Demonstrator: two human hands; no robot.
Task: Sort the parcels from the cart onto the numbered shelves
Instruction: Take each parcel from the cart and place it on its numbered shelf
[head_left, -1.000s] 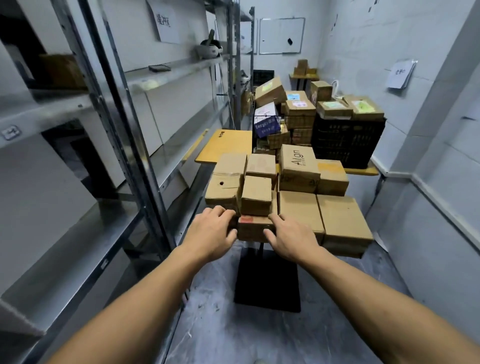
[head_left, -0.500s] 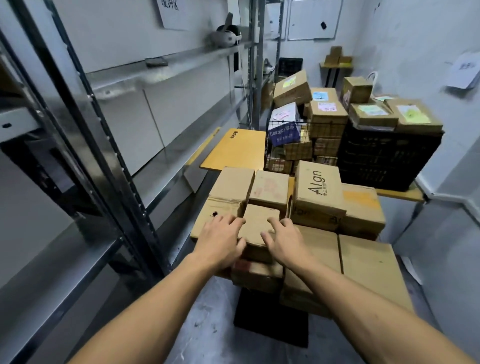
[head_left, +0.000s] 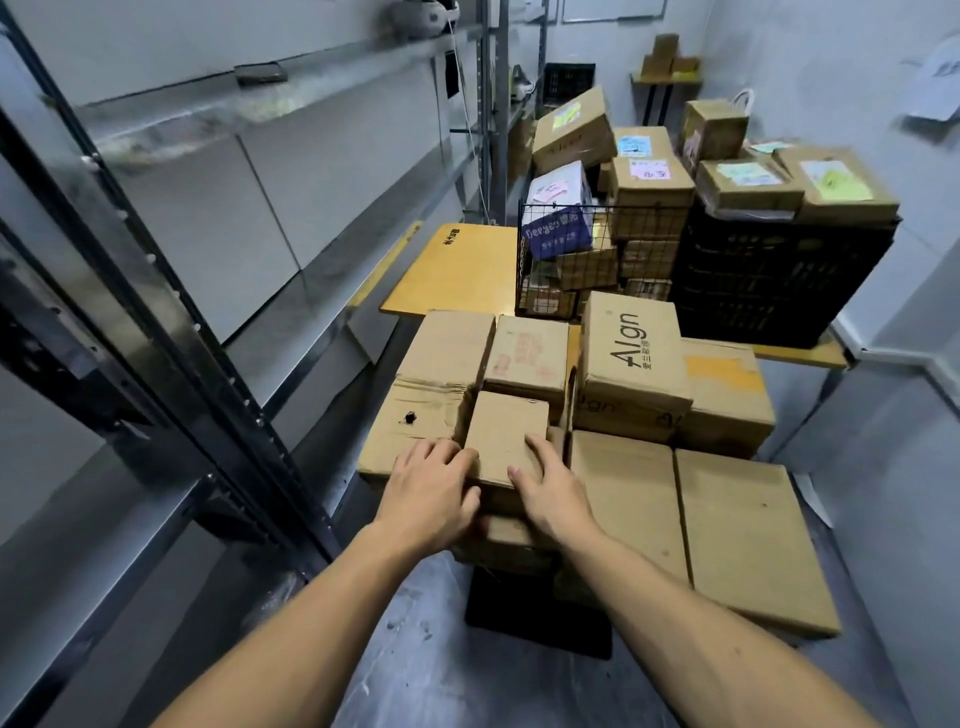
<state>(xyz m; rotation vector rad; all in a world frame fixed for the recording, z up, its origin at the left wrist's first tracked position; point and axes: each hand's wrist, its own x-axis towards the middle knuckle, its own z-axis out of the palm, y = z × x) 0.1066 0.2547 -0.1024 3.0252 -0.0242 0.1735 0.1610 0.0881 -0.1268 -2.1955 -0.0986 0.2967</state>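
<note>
Parcels (head_left: 628, 358) crowd the cart (head_left: 540, 623) beside grey metal shelves (head_left: 322, 332).

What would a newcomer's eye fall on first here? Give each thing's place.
Front and centre, the left hand and right hand rest on a small cardboard box atop the parcel stack. Just behind to the right stands a box printed Align, and farther back a black crate topped with labelled parcels; metal shelving runs along the left.
</note>
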